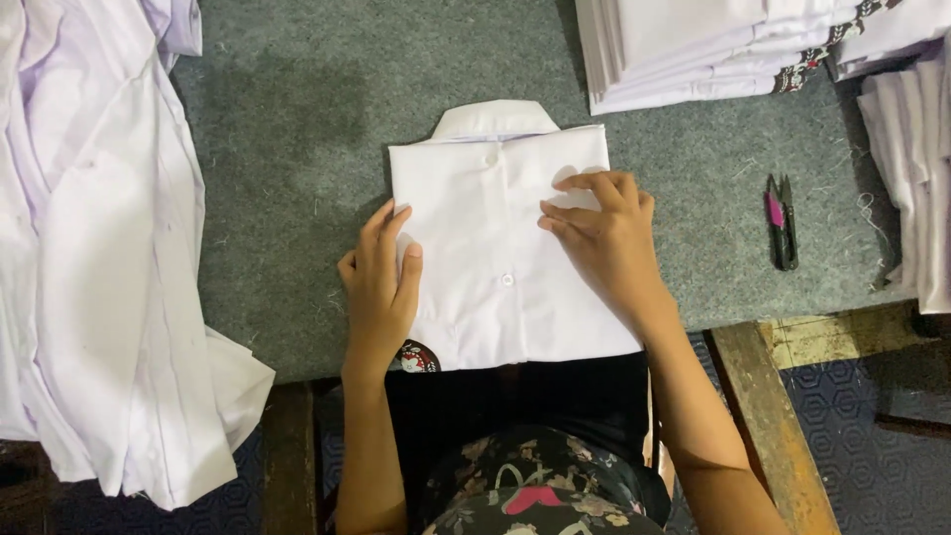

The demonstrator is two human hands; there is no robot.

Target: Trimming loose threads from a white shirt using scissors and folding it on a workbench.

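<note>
A folded white shirt (pixel 500 213) lies on the grey felt table (pixel 297 119), collar away from me, buttons facing up. My left hand (pixel 381 282) grips the shirt's left edge, thumb on top of the cloth. My right hand (pixel 604 233) rests flat on the right half of the shirt, fingertips pressing near its upper right. A small dark round badge (pixel 418 358) shows at the shirt's lower left corner, by my left wrist.
A heap of loose white shirts (pixel 99 248) hangs over the table's left side. A stack of folded white shirts (pixel 713 45) stands at the back right, more white cloth (pixel 916 168) at the far right. Small thread snips with a pink handle (pixel 782 223) lie right of the shirt.
</note>
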